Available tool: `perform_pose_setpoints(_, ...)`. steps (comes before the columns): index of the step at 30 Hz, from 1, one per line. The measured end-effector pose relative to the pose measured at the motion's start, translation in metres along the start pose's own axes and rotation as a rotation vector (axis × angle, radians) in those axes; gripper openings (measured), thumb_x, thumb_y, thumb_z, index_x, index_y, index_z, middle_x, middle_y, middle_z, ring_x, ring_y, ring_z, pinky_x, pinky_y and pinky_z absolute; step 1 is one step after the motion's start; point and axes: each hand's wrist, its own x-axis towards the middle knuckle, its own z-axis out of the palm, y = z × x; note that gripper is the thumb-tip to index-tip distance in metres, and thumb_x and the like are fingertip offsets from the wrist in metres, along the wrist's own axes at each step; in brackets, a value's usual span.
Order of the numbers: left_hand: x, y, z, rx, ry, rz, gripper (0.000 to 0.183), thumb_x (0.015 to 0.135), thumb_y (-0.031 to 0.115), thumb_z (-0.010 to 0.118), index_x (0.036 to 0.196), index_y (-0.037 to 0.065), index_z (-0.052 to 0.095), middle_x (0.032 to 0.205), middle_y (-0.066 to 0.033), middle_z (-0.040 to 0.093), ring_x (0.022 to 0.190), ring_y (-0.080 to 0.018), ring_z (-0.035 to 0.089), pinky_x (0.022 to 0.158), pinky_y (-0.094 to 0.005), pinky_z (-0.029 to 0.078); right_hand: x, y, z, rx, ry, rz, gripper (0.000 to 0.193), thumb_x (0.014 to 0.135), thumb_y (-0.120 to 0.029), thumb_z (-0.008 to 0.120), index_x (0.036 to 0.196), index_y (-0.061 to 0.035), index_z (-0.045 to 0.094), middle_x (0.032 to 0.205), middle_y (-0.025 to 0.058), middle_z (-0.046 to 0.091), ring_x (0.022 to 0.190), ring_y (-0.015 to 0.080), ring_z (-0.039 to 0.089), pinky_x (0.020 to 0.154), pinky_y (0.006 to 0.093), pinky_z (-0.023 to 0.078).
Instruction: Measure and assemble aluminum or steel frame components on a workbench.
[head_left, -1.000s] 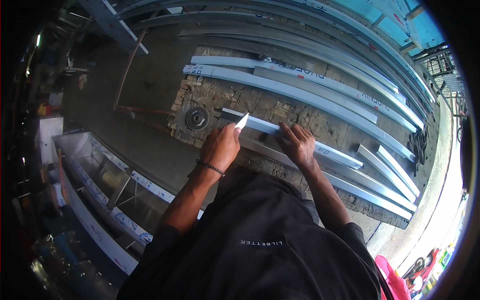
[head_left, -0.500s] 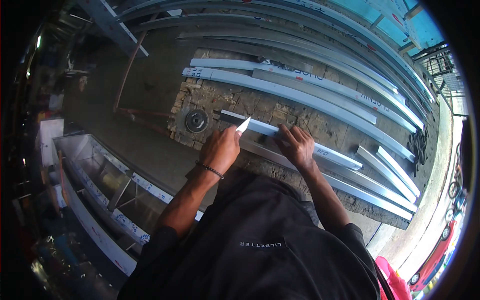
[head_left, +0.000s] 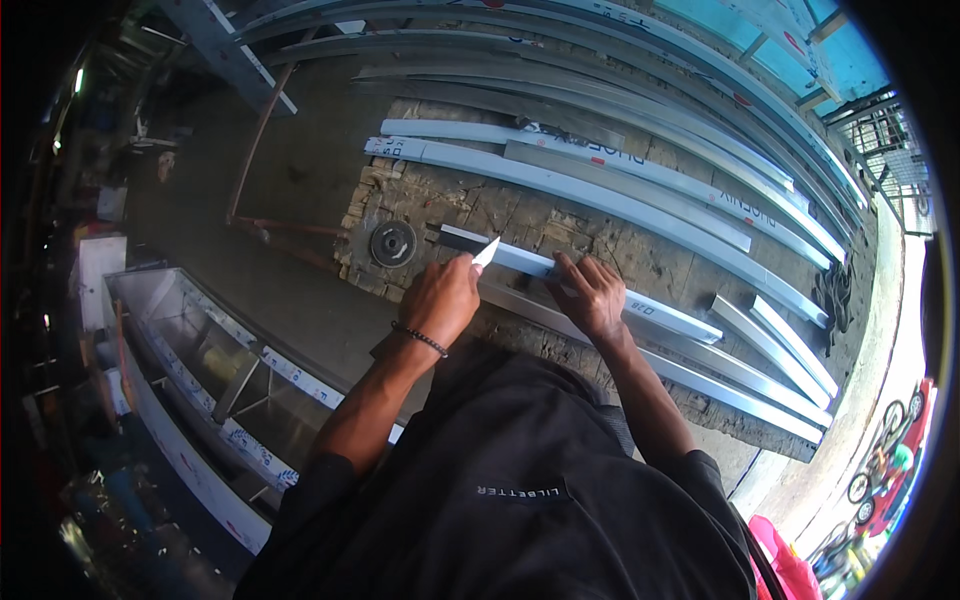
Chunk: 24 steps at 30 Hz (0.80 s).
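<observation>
My left hand (head_left: 443, 297), with a dark beaded bracelet on its wrist, pinches a small white pointed piece (head_left: 487, 253). I cannot tell whether this is a flap of film or a blade. It lies against a square metal tube (head_left: 662, 315) with a pale covering, near the tube's left end. Farther right along the same tube, my right hand (head_left: 594, 292) is closed over it, fingers bent around its edge. A round dark disc (head_left: 393, 243) lies left of the tube's end, on the worn wooden bench (head_left: 470, 202).
Several long metal tubes (head_left: 590, 185) lie across the bench beyond my hands. Short metal pieces (head_left: 795, 340) lie at the right, beside a dark tangled strap (head_left: 833, 300). A long metal frame (head_left: 245, 385) stands at the lower left. A red vehicle (head_left: 905, 455) is outside at the far right.
The tube's left end has shifted slightly toward me. Both hands keep their hold in almost the same place. Outside, the red vehicle appears in a different spot.
</observation>
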Motion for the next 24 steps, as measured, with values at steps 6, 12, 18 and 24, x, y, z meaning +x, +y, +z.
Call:
perform_pose_setpoints(6,0.005,0.006,-0.02,0.033,-0.058,-0.098,0.021,0.101,0.024,0.056,0.099,0.004,0.063,0.088,-0.0217,0.069,0.087,-0.0477,0.065,0.072,-0.0564,0.051,0.004,-0.001,-0.003,0.011,0.02,-0.004,0.053,0.072,-0.024,0.087,0.121,-0.0134,0.069,0.076,0.001,0.055,0.062,0.0187,0.057,0.057,0.0327,0.046)
perform_pose_setpoints(12,-0.001,-0.002,-0.003,0.001,0.015,0.0,0.019,0.101,0.023,0.057,0.096,0.005,0.062,0.084,-0.0219,0.068,0.08,-0.0468,0.064,0.067,-0.0564,0.05,-0.002,0.001,-0.002,0.009,-0.004,0.029,0.053,0.072,-0.024,0.087,0.121,-0.0137,0.069,0.076,0.0023,0.055,0.062,0.0195,0.059,0.057,0.0332,0.047)
perform_pose_setpoints(18,-0.004,-0.004,-0.003,0.007,0.064,-0.014,0.021,0.102,0.026,0.057,0.095,0.006,0.059,0.078,-0.0214,0.067,0.075,-0.0464,0.063,0.061,-0.0554,0.047,0.009,0.004,-0.008,0.094,-0.041,0.093,0.052,0.071,-0.024,0.087,0.119,-0.0132,0.07,0.076,0.0036,0.056,0.064,0.0224,0.061,0.057,0.0362,0.05)
perform_pose_setpoints(24,-0.002,-0.01,0.005,-0.013,0.109,0.006,0.021,0.102,0.026,0.056,0.094,0.006,0.058,0.075,-0.0232,0.065,0.074,-0.0477,0.063,0.06,-0.0567,0.046,0.008,0.006,-0.013,0.119,-0.063,0.114,0.05,0.073,-0.025,0.086,0.119,-0.0121,0.071,0.077,0.0042,0.057,0.064,0.0235,0.062,0.057,0.0367,0.051)
